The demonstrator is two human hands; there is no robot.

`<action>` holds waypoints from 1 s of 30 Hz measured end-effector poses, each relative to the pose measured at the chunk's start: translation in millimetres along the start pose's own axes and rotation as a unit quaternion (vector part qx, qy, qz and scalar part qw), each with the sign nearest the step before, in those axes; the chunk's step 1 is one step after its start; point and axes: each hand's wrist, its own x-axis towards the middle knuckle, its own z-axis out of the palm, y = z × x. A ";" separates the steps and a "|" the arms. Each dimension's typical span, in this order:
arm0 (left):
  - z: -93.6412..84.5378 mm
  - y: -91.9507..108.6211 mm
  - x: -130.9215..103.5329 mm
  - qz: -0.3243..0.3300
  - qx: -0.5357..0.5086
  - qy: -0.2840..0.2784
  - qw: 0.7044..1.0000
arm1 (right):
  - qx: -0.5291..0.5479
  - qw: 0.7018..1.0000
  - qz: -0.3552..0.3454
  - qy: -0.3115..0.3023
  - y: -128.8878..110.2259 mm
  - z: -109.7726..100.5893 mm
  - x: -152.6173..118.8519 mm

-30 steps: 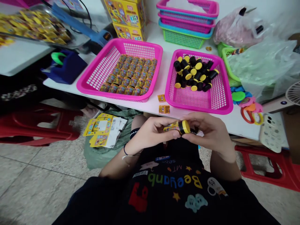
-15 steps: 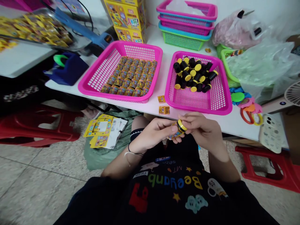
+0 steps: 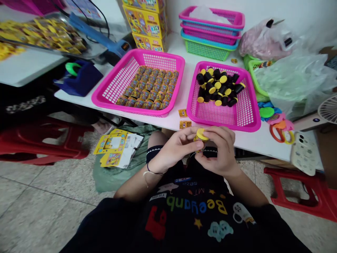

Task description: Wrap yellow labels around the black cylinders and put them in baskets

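Between my two hands is a small jar [image 3: 201, 135] with a yellow lid and a printed wrapper. My left hand [image 3: 179, 146] holds it from the left, thumb across its side. Around its right side curl the fingers of my right hand [image 3: 219, 149]. Beyond them, a pink basket [image 3: 223, 126] holds black jars with yellow lids. Another pink basket [image 3: 105, 100] at the left has rows of wrapped jars. Small yellow printed pieces [image 3: 185, 124] lie on the table near its edge.
Blue tape dispenser [image 3: 81, 79], blue tool [image 3: 105, 38] and yellow boxes [image 3: 144, 23] are at the left. Stacked baskets [image 3: 207, 51] stand at the back. Plastic bags [image 3: 292, 73], scissors [image 3: 277, 133], a phone [image 3: 304, 153] and a fan are at the right. Red stools flank me.
The jar has been turned more upright, its lid now facing up. My right hand has shifted and wraps further around its side. The view has moved slightly.
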 end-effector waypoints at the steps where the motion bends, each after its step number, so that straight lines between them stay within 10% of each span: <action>1: 0.2 3.4 -0.2 0.001 0.006 -0.010 1.000 | -0.005 1.000 -0.004 0.019 -0.8 2.6 0.1; 16: 5.6 15.0 -3.3 0.026 0.139 -0.098 0.985 | 0.071 0.996 -0.050 0.003 -8.7 10.3 -3.4; 24: 11.9 11.8 -8.0 0.088 0.290 0.015 0.953 | -0.020 0.992 -0.121 0.002 1.1 0.5 -2.8; 30: 5.2 16.1 -5.4 0.130 0.335 -0.026 0.933 | -0.028 0.991 -0.132 -0.002 9.6 3.4 1.6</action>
